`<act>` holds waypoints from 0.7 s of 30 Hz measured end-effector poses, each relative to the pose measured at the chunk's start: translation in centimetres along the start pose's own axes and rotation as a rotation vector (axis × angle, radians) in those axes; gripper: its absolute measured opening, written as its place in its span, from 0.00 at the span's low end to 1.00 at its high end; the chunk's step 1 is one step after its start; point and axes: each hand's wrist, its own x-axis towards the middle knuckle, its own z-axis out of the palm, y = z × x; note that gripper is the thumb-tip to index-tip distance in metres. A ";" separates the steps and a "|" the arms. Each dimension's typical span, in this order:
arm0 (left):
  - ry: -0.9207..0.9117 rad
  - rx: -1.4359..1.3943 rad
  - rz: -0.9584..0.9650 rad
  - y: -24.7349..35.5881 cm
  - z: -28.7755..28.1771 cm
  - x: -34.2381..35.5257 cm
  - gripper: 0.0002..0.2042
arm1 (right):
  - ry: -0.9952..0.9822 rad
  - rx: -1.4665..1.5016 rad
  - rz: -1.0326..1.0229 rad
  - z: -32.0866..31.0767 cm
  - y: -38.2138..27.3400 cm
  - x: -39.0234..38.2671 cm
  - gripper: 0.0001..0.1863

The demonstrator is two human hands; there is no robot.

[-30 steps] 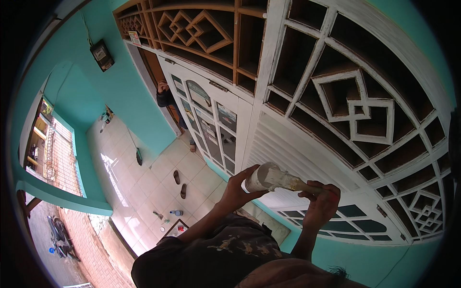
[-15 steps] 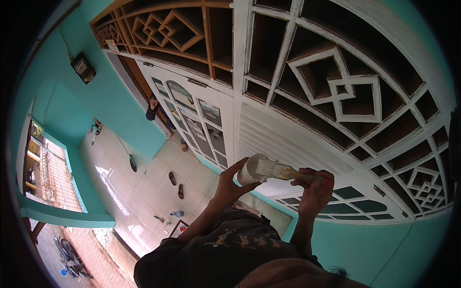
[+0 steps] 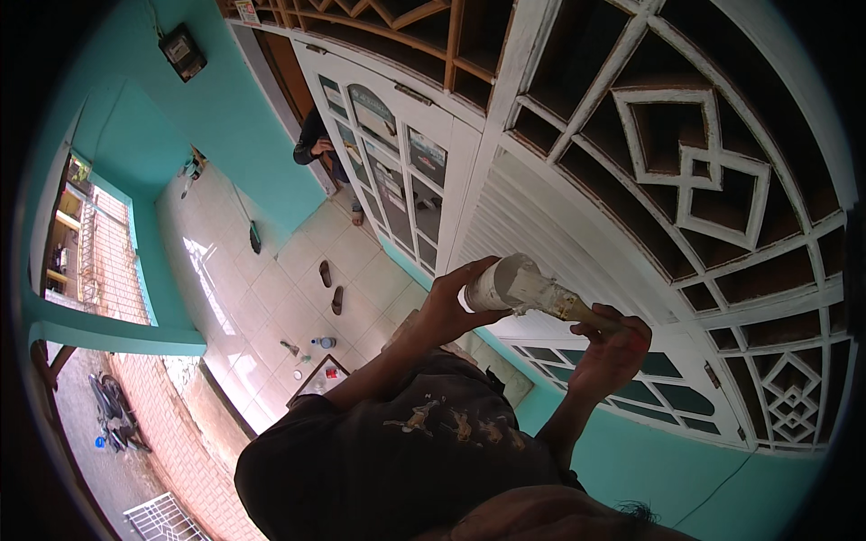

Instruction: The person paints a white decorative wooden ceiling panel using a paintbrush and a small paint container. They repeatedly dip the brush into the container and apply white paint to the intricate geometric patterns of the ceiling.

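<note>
My left hand (image 3: 448, 311) is wrapped around the fat white end of a paint roller (image 3: 514, 287) — grip clenched on the roller sleeve, fingers curled over its rim. My right hand (image 3: 612, 350) holds the roller's paint-caked handle (image 3: 586, 313), grip closed on it with the thumb on top. The roller lies nearly level between both hands, tilted slightly down toward the right, held up in front of the white louvred door panel (image 3: 541, 225).

Above and to the right — a white lattice grille (image 3: 695, 171) with diamond and square shapes over dark openings. Far left, turquoise walls (image 3: 225, 117) and a pale tiled floor (image 3: 262, 288) with a pair of sandals (image 3: 331, 287) lying on it. Another person (image 3: 317, 149) in dark clothes stands at the far doorway, near the glazed white doors (image 3: 397, 171). A motorbike (image 3: 113, 410) is parked outside, lower left.
</note>
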 end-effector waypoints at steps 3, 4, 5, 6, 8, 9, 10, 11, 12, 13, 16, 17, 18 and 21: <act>0.012 -0.005 -0.002 -0.1 0.0 -0.3 0.35 | 0.007 -0.017 -0.035 -0.4 0.5 -0.1 0.20; 0.017 -0.004 0.003 -0.1 0.1 -0.4 0.35 | 0.013 -0.025 -0.049 -0.5 0.6 -0.2 0.19; 0.021 -0.013 0.003 -0.2 0.0 -0.4 0.35 | 0.009 -0.024 -0.046 -0.5 0.6 -0.2 0.19; 0.024 -0.022 0.003 -0.2 0.0 -0.5 0.35 | 0.006 -0.024 -0.044 -0.4 0.6 -0.2 0.19; 0.025 -0.039 -0.007 -0.4 -0.1 -0.6 0.37 | -0.002 -0.029 -0.041 -0.3 0.6 -0.2 0.18; 0.022 -0.047 -0.017 -0.4 -0.1 -0.6 0.38 | -0.007 -0.035 -0.041 -0.2 0.6 -0.1 0.18; 0.019 -0.055 -0.028 -0.5 -0.1 -0.6 0.40 | -0.011 -0.041 -0.041 -0.1 0.6 -0.1 0.17; 0.022 -0.058 -0.018 -0.7 -0.1 -0.6 0.40 | -0.008 -0.047 -0.047 -0.1 0.7 0.0 0.17; 0.025 -0.061 -0.008 -0.8 -0.1 -0.6 0.40 | -0.005 -0.053 -0.054 0.0 0.7 0.0 0.16; 0.028 -0.065 0.001 -0.9 0.0 -0.7 0.40 | -0.002 -0.059 -0.061 -0.1 0.8 0.1 0.16; 0.041 -0.060 0.010 -0.8 0.0 -0.7 0.40 | -0.021 -0.056 -0.032 -0.6 1.0 0.2 0.21; 0.039 -0.053 0.004 -0.8 -0.1 -0.7 0.40 | -0.021 -0.057 -0.046 -0.6 1.0 0.2 0.21; 0.036 -0.047 -0.003 -0.7 -0.1 -0.7 0.40 | -0.021 -0.059 -0.061 -0.6 1.0 0.2 0.21; 0.025 -0.025 -0.011 -0.6 -0.1 -0.7 0.40 | -0.018 -0.056 -0.080 -0.6 1.0 0.1 0.18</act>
